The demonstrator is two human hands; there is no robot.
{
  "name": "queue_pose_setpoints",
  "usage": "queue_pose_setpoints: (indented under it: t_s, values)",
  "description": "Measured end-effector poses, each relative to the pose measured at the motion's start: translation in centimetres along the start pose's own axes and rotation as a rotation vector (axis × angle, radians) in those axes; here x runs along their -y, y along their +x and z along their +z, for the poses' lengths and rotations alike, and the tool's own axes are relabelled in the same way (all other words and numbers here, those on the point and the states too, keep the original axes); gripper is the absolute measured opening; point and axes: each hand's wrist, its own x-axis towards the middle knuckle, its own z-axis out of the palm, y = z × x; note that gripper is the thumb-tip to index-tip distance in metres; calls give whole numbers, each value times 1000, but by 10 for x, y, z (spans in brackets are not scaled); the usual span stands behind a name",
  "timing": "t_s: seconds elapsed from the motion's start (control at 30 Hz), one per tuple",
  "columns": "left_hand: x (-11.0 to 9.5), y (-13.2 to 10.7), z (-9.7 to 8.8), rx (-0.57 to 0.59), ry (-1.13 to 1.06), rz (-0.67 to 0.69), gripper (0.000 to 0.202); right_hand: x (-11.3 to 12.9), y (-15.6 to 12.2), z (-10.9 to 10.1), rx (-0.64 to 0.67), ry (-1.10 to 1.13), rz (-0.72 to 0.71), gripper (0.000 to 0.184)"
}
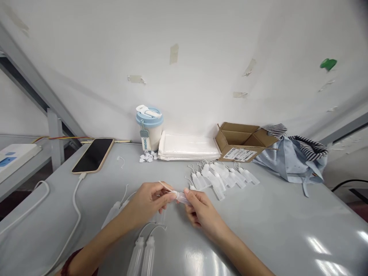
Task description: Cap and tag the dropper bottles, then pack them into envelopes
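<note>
My left hand [149, 202] and my right hand [201, 210] meet above the middle of the grey table [287, 230]. Together they pinch a small clear plastic tube [181, 196] with a thin white loop at its left end. Both hands have their fingers closed on it. A heap of several similar clear tubes with loops [221, 175] lies just beyond my right hand. Two more clear tubes [143, 255] lie near the front edge below my left forearm, and others [116, 210] sit partly hidden behind my left wrist.
A phone [93, 155] lies at the back left with a white cable [75, 207] trailing forward. A blue-lidded cup [150, 128], a stack of white bags [188, 147], an open cardboard box [244, 142] and bundled clothing [296, 155] line the wall. Small white caps [148, 157] sit by the cup.
</note>
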Motion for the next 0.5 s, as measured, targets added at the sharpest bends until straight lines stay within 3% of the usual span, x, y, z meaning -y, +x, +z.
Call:
queue_pose_setpoints:
  t_s: [0.07,0.2,0.33,0.4,0.5]
  values:
    - [0,0,2,-11,27,27,24,0,0,-1,-1,4,22,48]
    - [-4,1,1,-2,90,244,18,1,0,-3,61,62,103,47]
    - [-5,1,-2,3,23,42,36,-1,1,-3,56,59,54,46]
    - [-4,1,-2,36,3,-37,28,-2,1,-2,44,42,38,45]
    - [-2,1,0,57,29,18,27,0,0,-2,34,10,31,46]
